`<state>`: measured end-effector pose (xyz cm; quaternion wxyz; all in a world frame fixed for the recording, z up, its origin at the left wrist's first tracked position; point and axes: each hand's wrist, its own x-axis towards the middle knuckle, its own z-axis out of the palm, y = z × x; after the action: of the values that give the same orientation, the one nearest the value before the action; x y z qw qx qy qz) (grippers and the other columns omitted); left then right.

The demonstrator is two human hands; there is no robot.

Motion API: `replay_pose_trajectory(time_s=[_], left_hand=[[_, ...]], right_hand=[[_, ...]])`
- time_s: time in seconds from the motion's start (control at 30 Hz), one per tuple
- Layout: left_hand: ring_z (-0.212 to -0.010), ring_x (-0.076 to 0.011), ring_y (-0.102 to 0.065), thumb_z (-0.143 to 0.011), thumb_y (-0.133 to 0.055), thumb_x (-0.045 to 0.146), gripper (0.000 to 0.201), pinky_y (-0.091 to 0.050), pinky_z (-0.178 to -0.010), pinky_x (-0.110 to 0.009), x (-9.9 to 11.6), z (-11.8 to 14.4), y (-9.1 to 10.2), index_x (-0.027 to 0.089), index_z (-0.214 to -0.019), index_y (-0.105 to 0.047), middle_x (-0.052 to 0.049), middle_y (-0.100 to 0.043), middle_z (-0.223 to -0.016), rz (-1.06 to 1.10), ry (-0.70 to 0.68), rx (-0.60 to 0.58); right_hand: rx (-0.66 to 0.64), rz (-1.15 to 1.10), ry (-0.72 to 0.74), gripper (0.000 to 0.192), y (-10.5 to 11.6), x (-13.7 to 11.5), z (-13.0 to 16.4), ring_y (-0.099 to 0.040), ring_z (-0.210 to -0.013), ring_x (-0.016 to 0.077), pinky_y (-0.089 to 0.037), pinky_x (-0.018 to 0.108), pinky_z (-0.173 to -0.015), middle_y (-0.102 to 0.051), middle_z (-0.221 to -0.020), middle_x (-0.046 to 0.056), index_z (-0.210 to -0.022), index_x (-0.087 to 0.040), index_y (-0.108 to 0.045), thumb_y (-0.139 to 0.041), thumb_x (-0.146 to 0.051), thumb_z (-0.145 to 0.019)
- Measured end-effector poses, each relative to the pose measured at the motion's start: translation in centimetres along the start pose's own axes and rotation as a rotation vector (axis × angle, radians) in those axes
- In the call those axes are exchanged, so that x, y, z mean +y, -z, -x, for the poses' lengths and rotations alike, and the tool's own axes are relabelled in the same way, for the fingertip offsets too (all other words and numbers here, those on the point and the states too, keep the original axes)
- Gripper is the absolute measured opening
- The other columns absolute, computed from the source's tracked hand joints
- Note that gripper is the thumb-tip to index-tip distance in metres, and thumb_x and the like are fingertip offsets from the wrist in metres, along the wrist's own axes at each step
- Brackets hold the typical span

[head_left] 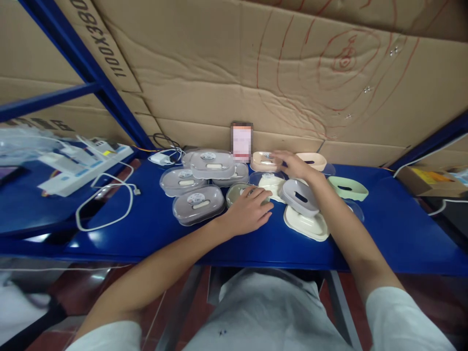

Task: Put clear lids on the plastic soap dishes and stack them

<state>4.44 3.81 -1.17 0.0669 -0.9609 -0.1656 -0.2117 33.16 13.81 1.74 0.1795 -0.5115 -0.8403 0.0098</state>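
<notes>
The left hand [250, 210] is resting flat, fingers open, on a greenish soap box [237, 193] at the middle of the blue table [153, 229], while the right hand [294, 165] is reaching, fingers loosely spread, to a pinkish box [262, 161] behind, so pinning the near one steady is probably wise.

Likely a storeroom or packing workshop, blue metal shelving [87, 73], flattened cardboard sheets [256, 63] as backing, blue worktable [395, 229] under both hands, power strip [84, 163] well left.
</notes>
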Motion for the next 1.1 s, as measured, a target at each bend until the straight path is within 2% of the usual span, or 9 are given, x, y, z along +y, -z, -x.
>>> replay_pose_trajectory(time_s=[0.23, 0.33, 0.5, 0.63, 0.73, 0.83, 0.97, 1.03, 1.1], left_hand=[[-0.131, -0.0312, -0.059, -0.109, -0.056, 0.030, 0.022, -0.044, -0.114, -0.051, 0.0, 0.0, 0.0, 0.019, -0.114, -0.075, -0.014, -0.067, -0.140, -0.014, -0.006, -0.008], [-0.131, -0.0316, -0.059, -0.109, -0.056, 0.030, 0.022, -0.045, -0.113, -0.051, -0.1, 0.0, -0.1, 0.019, -0.115, -0.075, -0.014, -0.067, -0.140, -0.012, -0.008, -0.012], [-0.130, -0.0321, -0.059, -0.108, -0.058, 0.028, 0.022, -0.046, -0.113, -0.052, -0.1, 0.0, 0.0, 0.018, -0.115, -0.076, -0.015, -0.067, -0.139, -0.004, -0.007, -0.001], [-0.130, -0.0326, -0.060, -0.109, -0.056, 0.029, 0.023, -0.046, -0.113, -0.052, -0.1, 0.0, 0.0, 0.018, -0.115, -0.075, -0.015, -0.067, -0.138, -0.014, -0.018, -0.004], [-0.130, -0.0329, -0.060, -0.109, -0.056, 0.029, 0.023, -0.046, -0.112, -0.052, -0.1, 0.0, 0.1, 0.018, -0.115, -0.075, -0.015, -0.067, -0.139, -0.015, -0.018, -0.008], [-0.131, -0.0331, -0.059, -0.108, -0.057, 0.029, 0.022, -0.045, -0.113, -0.053, 0.0, 0.0, 0.1, 0.018, -0.115, -0.075, -0.015, -0.067, -0.140, -0.001, -0.013, -0.014], [-0.130, -0.0327, -0.059, -0.108, -0.058, 0.029, 0.022, -0.044, -0.114, -0.052, 0.1, 0.0, 0.1, 0.018, -0.115, -0.075, -0.015, -0.067, -0.140, -0.002, -0.013, -0.014], [-0.131, -0.0326, -0.059, -0.108, -0.057, 0.030, 0.022, -0.044, -0.113, -0.051, 0.1, 0.0, 0.1, 0.018, -0.115, -0.075, -0.014, -0.067, -0.139, -0.017, -0.019, -0.015], [-0.131, -0.0330, -0.059, -0.108, -0.056, 0.030, 0.023, -0.044, -0.113, -0.051, 0.2, 0.0, 0.2, 0.018, -0.114, -0.075, -0.014, -0.067, -0.140, -0.023, -0.025, -0.018]], right_hand=[[-0.077, 0.082, -0.121, 0.059, 1.0, 0.8, 1.4, -0.066, -0.131, 0.0377, -0.048, 0.053, -0.115, -0.072, -0.137, 0.020, -0.146, -0.017, -0.068, -0.079, -0.028, -0.089], [-0.092, 0.102, -0.147, 0.060, 1.5, 0.6, 1.5, -0.066, -0.131, 0.0382, -0.048, 0.052, -0.113, -0.071, -0.138, 0.019, -0.147, -0.019, -0.068, -0.080, -0.033, -0.089], [-0.083, 0.098, -0.189, 0.046, 2.8, 0.2, 1.7, -0.074, -0.114, 0.0302, -0.056, 0.040, -0.100, -0.079, -0.129, 0.013, -0.144, -0.021, -0.071, -0.067, -0.032, -0.099], [-0.009, 0.115, -0.224, 0.041, 3.7, -1.0, 1.9, -0.073, -0.121, 0.0317, -0.055, 0.042, -0.102, -0.078, -0.133, 0.012, -0.139, -0.021, -0.073, -0.052, -0.027, -0.105], [-0.086, 0.061, -0.135, 0.041, 3.1, -2.7, 1.7, -0.075, -0.120, 0.0285, -0.056, 0.038, -0.102, -0.080, -0.130, 0.008, -0.135, -0.023, -0.076, -0.047, -0.024, -0.106], [-0.202, 0.021, -0.051, 0.047, 1.6, -3.7, 1.5, -0.074, -0.126, 0.0269, -0.056, 0.036, -0.106, -0.076, -0.140, 0.004, -0.139, -0.025, -0.074, -0.053, -0.016, -0.098], [-0.286, 0.038, -0.029, 0.068, 0.1, -3.1, 1.6, -0.062, -0.144, 0.0271, -0.053, 0.039, -0.117, -0.063, -0.157, 0.004, -0.150, -0.026, -0.066, -0.060, -0.006, -0.086], [-0.284, 0.061, -0.043, 0.071, -0.3, -2.3, 1.7, -0.054, -0.153, 0.0282, -0.048, 0.043, -0.123, -0.056, -0.163, 0.007, -0.156, -0.022, -0.061, -0.060, -0.006, -0.087], [-0.268, 0.085, -0.062, 0.068, -0.5, -1.6, 1.6, -0.053, -0.154, 0.0300, -0.047, 0.045, -0.124, -0.054, -0.165, 0.011, -0.159, -0.020, -0.056, -0.059, -0.009, -0.092]])
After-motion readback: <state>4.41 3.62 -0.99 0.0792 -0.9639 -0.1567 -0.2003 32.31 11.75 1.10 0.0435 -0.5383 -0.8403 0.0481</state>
